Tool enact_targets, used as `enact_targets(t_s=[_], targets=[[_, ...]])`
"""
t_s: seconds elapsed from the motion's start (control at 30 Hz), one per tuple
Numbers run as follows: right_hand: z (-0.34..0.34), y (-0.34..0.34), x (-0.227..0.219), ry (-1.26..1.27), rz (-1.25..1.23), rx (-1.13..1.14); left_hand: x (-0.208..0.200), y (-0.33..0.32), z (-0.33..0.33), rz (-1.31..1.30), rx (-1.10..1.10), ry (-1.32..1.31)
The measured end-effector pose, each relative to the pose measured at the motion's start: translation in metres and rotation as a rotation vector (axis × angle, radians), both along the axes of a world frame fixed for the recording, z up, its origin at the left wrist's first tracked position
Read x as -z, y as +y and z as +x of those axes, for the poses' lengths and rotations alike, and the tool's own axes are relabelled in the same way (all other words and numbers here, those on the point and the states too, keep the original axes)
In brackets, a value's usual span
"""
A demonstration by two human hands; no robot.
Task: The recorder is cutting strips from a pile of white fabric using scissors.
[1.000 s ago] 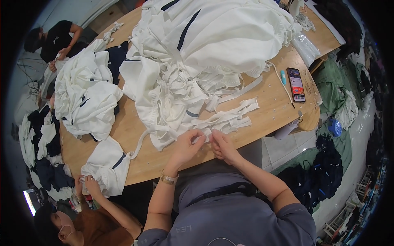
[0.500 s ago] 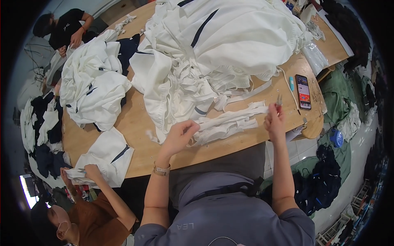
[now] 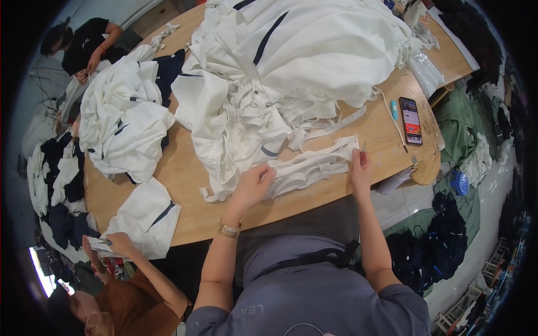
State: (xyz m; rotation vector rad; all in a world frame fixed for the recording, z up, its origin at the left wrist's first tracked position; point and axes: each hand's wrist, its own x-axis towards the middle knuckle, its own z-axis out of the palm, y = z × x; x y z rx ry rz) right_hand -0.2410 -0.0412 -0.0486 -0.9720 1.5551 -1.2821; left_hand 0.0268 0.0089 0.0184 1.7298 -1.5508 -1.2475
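My left hand (image 3: 252, 186) is closed, thumb and fingers pinching the left end of a white fabric strip (image 3: 314, 158) above the wooden table. At the strip's right end, my right hand (image 3: 361, 171) is closed around small thread snips (image 3: 364, 147), whose tip points up past the fingers. Those fingers also touch the strip's end; whether they grip it is hard to see. More white strips (image 3: 305, 178) lie bunched beneath, between both hands. Just beyond them rises a big heap of white garments (image 3: 330, 56) with gathered elastic edges and dark navy stripes.
On the table's right lie a phone (image 3: 411, 120), a turquoise marker-like stick (image 3: 394, 110) and a white cord (image 3: 392, 117). At left, a co-worker's hands (image 3: 120, 245) hold a white garment piece (image 3: 148, 215). Another person (image 3: 89, 45) handles cloth behind a second white pile (image 3: 126, 112).
My right hand has moved left and slightly down with the snips, nearer my left hand. My left hand has shifted slightly right. A blurred white scrap left of it now shows as a strip end on the table.
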Motion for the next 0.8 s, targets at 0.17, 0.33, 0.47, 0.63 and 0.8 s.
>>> enact_targets(t_s=[0.17, 0.33, 0.47, 0.63, 0.8], targets=[[0.030, 0.029, -0.030, -0.381, 0.194, -0.203, 0.003, 0.003, -0.006, -0.091, -0.071, 0.020], [0.066, 0.059, -0.039, -0.498, 0.555, -0.686, 0.004, 0.005, -0.014, -0.061, -0.151, 0.142], [0.085, 0.064, -0.034, -0.749, 0.665, -0.768, 0.014, 0.010, -0.011, -0.052, -0.163, 0.171], [0.097, 0.063, -0.038, -0.809, 0.665, -0.703, 0.012, 0.013, -0.017, 0.047, -0.191, 0.282], [0.101, 0.064, -0.040, -0.846, 0.623, -0.649, 0.019, 0.017, -0.016, 0.051, -0.193, 0.442]])
